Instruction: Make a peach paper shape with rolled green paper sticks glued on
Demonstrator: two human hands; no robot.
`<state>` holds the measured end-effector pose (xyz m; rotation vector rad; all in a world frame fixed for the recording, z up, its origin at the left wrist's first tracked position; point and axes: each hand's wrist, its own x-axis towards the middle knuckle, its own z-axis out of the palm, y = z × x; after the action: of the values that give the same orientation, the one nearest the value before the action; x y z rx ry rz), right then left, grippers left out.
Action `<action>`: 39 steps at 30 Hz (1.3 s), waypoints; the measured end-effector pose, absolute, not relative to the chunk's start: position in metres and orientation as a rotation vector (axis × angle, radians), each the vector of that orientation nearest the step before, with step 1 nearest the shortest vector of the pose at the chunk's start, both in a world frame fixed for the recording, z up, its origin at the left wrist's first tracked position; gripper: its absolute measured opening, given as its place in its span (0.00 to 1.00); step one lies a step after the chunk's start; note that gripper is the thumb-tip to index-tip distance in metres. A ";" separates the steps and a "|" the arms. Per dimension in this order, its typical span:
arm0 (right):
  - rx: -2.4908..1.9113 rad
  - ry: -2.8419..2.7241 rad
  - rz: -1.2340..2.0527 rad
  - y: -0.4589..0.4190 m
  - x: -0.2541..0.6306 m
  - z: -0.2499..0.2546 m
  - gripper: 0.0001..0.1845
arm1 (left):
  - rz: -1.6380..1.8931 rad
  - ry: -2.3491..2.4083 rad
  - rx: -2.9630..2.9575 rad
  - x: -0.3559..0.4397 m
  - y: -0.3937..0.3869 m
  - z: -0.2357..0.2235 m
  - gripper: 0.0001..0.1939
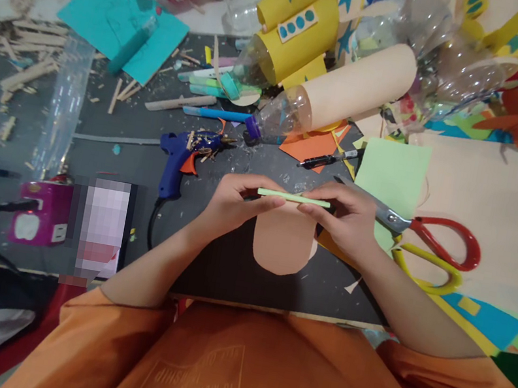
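Observation:
Between my left hand (pixel 250 202) and my right hand (pixel 340 214) is a cream paper cutout (pixel 283 241) with a rounded lower end, pinched along its top by both thumbs and fingers. A narrow light-green strip (pixel 294 198) runs level across that top edge, its ends under or beside my fingertips. Whether the strip is glued to the cutout I cannot tell. Close to my right hand lie large scissors (pixel 398 220) with one red and one yellow handle, partly over a light-green sheet (pixel 391 176). Left of my left hand rests a blue glue gun (pixel 180 158) with an orange trigger.
A paper-wrapped bottle (pixel 356 88) and a yellow-covered bottle (pixel 295 34) lie at the back. Wood scraps (pixel 28 56) litter the left side. A pen (pixel 329 158), a phone (pixel 105 221) and a purple power adapter (pixel 40 213) are around. A cream sheet (pixel 495 207) covers the right.

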<state>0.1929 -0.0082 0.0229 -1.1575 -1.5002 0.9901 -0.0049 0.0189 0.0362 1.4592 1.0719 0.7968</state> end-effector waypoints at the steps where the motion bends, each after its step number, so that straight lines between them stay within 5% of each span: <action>1: -1.165 -1.499 0.961 -0.008 0.193 0.023 0.03 | 0.797 1.076 1.462 -0.005 0.019 0.036 0.15; 14: -1.131 -1.468 0.775 -0.010 0.194 0.018 0.07 | 0.859 1.129 1.402 -0.007 0.018 0.038 0.12; 31: -1.088 -1.129 1.036 -0.004 0.193 0.012 0.21 | 0.941 1.066 1.625 -0.006 0.017 0.031 0.13; 39: -1.180 -1.488 1.106 -0.008 0.192 0.021 0.10 | 0.871 1.023 1.722 -0.004 0.016 0.029 0.13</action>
<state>0.1916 -0.0079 0.0206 -1.1795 -1.4883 1.1064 -0.0044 0.0164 0.0286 1.7221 1.0228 0.8710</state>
